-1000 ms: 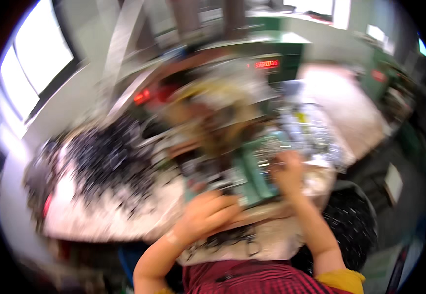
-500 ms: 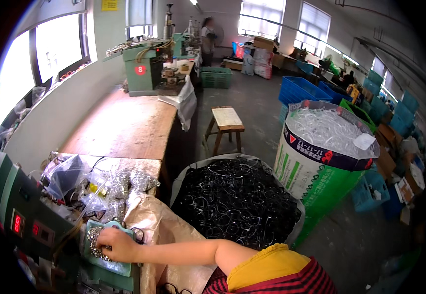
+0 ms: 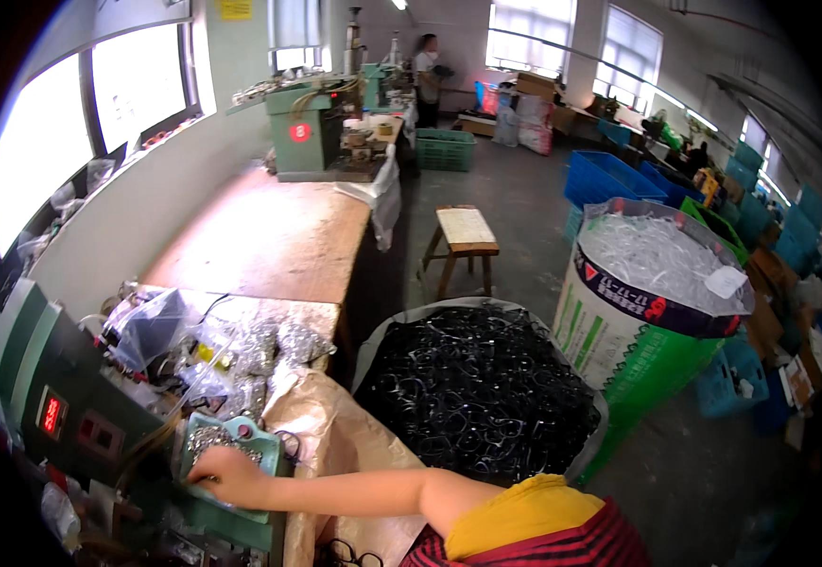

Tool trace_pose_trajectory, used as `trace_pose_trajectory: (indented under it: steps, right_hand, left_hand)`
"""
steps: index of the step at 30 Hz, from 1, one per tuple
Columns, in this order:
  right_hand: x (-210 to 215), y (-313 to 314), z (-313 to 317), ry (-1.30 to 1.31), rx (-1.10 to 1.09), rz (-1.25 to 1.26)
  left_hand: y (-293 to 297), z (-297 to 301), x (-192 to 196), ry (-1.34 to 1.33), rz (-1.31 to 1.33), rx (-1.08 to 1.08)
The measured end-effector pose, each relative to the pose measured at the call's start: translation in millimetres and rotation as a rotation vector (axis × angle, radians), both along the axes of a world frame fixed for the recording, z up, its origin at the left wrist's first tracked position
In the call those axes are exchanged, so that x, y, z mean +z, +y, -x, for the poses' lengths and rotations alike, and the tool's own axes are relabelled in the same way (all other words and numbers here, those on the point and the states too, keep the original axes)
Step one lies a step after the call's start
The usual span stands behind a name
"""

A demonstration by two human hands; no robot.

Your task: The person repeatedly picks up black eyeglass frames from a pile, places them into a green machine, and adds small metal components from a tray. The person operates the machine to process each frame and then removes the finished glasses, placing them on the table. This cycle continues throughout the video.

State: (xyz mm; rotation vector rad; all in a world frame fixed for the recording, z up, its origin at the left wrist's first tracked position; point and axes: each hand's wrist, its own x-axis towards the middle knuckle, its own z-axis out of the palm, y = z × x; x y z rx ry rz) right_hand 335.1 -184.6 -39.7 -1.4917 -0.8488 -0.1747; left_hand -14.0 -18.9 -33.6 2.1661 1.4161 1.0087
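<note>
My right hand [image 3: 231,476] reaches in from the right, over the near part of a shallow light-green tray [image 3: 269,452]. Its fingers are curled and pressed together; whatever lies between the fingertips is hidden. Small shiny metal parts [image 3: 210,438] are heaped in the tray beyond the knuckles. A dark red round piece [image 3: 244,431] shows at the tray's far side. Just left of it stands a dark green machine [image 3: 28,364] with a lit red display [image 3: 51,413]. My left hand is out of view.
Plastic bags of metal parts [image 3: 258,352] lie behind the tray, beside brown paper [image 3: 311,406]. A large sack of black, spectacle-like frames [image 3: 477,397] stands right of the bench. Beyond are a tall bag of clear strips [image 3: 652,250], a stool [image 3: 466,231] and a standing person [image 3: 427,80].
The whole view has shifted, so surroundings sit further right. Against the tray, my right hand has moved toward its near left part, uncovering more metal parts and the dark red piece.
</note>
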Motion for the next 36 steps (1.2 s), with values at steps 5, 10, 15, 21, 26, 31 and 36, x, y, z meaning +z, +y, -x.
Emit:
trace_pose_trajectory:
  steps: [5, 10, 15, 21, 26, 31, 36]
  right_hand:
    - [-3, -62, 1, 0.006, -0.009, 0.062]
    - [65, -33, 34, -0.134, 0.254, 0.021]
    - [75, 13, 63, 0.21, 0.392, 0.042]
    - [71, 15, 75, 0.451, 0.506, -0.057]
    - [85, 17, 81, 0.498, 0.605, -0.13]
    - [102, -3, 95, 0.507, 0.589, -0.107]
    - [88, -13, 49, 0.18, 0.441, 0.129]
  left_hand:
    - [19, 22, -2, -0.415, -0.001, 0.071]
    - [53, 47, -3, -0.632, 0.125, -0.231]
    - [-8, -26, 8, -0.748, 0.1, -0.142]
    - [-37, -39, 34, -1.082, -0.013, -0.182]
    - [-59, -78, 144, -0.835, -0.361, -0.57]
    - [-61, -96, 162, -0.626, -0.405, -0.573]
    - [-95, -108, 140, -0.099, -0.88, -1.127]
